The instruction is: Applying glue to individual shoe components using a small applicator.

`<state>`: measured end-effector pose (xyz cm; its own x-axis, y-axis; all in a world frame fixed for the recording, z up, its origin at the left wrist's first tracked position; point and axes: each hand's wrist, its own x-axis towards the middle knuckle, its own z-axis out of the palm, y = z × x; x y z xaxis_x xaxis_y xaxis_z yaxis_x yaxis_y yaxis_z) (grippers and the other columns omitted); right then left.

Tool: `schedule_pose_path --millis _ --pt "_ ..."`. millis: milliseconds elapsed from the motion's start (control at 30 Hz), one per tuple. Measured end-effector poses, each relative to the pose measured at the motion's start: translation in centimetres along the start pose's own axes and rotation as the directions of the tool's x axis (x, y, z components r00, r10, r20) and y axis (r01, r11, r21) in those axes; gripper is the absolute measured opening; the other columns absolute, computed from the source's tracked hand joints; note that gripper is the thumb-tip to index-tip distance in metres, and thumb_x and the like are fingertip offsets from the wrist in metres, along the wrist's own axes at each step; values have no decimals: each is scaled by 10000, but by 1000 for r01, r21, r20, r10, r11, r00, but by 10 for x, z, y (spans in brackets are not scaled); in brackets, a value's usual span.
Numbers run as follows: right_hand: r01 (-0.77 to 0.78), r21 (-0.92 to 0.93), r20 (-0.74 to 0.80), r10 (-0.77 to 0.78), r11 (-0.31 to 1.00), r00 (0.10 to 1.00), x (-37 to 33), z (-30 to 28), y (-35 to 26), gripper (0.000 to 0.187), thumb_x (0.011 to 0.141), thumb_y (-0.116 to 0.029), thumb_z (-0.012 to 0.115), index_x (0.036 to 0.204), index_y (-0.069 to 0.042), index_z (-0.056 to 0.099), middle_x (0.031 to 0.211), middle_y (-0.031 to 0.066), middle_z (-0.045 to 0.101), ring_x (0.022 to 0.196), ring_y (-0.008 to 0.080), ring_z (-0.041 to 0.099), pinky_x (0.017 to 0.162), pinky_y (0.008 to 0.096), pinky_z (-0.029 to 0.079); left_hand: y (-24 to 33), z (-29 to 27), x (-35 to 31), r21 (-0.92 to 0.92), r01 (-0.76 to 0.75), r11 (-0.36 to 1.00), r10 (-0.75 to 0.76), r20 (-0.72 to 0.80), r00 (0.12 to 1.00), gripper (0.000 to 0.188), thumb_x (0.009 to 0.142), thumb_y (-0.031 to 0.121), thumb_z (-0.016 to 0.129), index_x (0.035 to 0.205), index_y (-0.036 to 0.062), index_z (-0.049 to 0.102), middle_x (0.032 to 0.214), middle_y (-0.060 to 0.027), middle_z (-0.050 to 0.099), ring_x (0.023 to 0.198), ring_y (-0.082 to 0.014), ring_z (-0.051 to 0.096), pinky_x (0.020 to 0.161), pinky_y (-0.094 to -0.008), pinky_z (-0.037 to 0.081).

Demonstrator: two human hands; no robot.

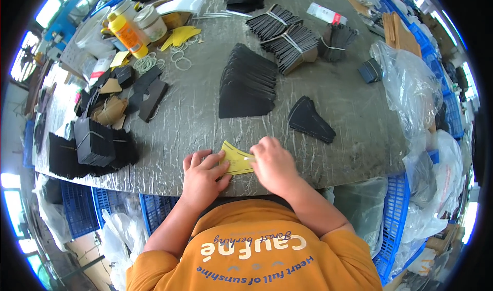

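Note:
A yellow template (pixel 237 160) with slots cut in it lies near the table's front edge. My left hand (pixel 201 175) rests on its left side, fingers spread and pressing it down. Over its right side, my right hand (pixel 273 163) is closed around a thin pale pen (pixel 249 158), of which only a short end shows. Any piece under the template is hidden. Ahead of my hands lies a fanned stack of black cut pieces (pixel 246 85) with pale marks along their edges. Right of that stack sits a smaller group of black pieces (pixel 311 119).
Banded bundles of dark pieces (pixel 291 42) stand at the back. At left are a banded black block (pixel 94 143), a yellow bottle (pixel 126 34), a jar (pixel 150 23) and rubber bands (pixel 148 63). Clear plastic bags (pixel 411 80) line the right edge, and blue crates (pixel 393 214) stand below the table.

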<state>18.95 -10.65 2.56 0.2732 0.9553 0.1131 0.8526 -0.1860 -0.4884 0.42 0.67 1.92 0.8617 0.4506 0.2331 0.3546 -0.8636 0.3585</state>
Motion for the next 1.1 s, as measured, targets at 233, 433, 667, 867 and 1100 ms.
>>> schedule_pose_path --millis 233,433,667,867,1100 --pt "-281 357 -29 312 891 950 -1 -48 37 164 823 -32 716 967 -19 638 807 139 699 753 215 704 666 329 533 -1 7 11 -133 -22 991 17 -42 999 419 725 113 748 1134 58 677 1285 -134 591 1154 -334 534 990 -460 404" --pt "-481 255 -209 534 839 819 -7 -84 112 147 833 -55 704 947 -9 623 910 167 706 892 337 695 769 398 529 -3 12 80 -90 28 996 -26 27 999 553 827 178 720 1314 -14 542 1457 -198 447 1334 -401 423 1100 -511 351" --pt "-398 415 -249 523 818 815 -22 -73 85 125 833 -52 709 903 -13 613 786 150 664 719 272 664 681 355 511 14 22 44 127 -52 991 21 230 973 647 863 290 692 1376 -38 470 1515 -219 378 1420 -365 338 1149 -471 318" --pt "-247 436 57 247 865 967 -7 -27 34 155 855 -136 695 991 -62 679 881 150 708 820 348 688 722 396 538 34 16 -14 -81 -92 992 104 156 982 479 796 142 729 1218 -42 596 1357 -216 522 1243 -383 498 1034 -452 439" --pt "-104 169 -2 106 980 994 -10 -5 21 176 801 -131 730 973 -106 710 866 83 621 812 306 634 721 409 525 18 5 1 -264 -54 963 39 -64 997 326 745 36 747 1059 4 664 1177 -176 629 1078 -374 583 920 -446 496"
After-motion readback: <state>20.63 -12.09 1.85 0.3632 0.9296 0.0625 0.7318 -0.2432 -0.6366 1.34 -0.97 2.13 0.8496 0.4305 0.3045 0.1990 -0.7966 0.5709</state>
